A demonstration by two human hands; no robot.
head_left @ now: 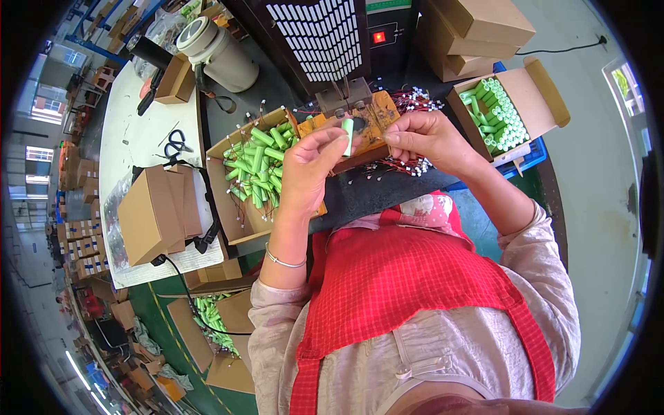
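My left hand (pixel 311 162) grips a green cylindrical battery cell (pixel 348 135) between thumb and fingers, holding it upright in front of the machine's two metal electrode rods (pixel 340 88). Beside it to the right, my right hand (pixel 425 138) is closed in a pinch at the edge of a worn orange block (pixel 382 111). What lies between its fingertips is too small to make out. Left of my left hand, an open cardboard box (pixel 220 181) holds many green cells with thin wires. White-plugged wire leads (pixel 420 100) lie in a heap behind and below my right hand.
A black machine (pixel 318 41) with a slotted panel and a lit red switch (pixel 378 37) stands ahead. At right, an open carton (pixel 546 97) holds green cells. Scissors (pixel 177 144), folded cardboard (pixel 155 214) and a grey jug (pixel 225 59) occupy the left side.
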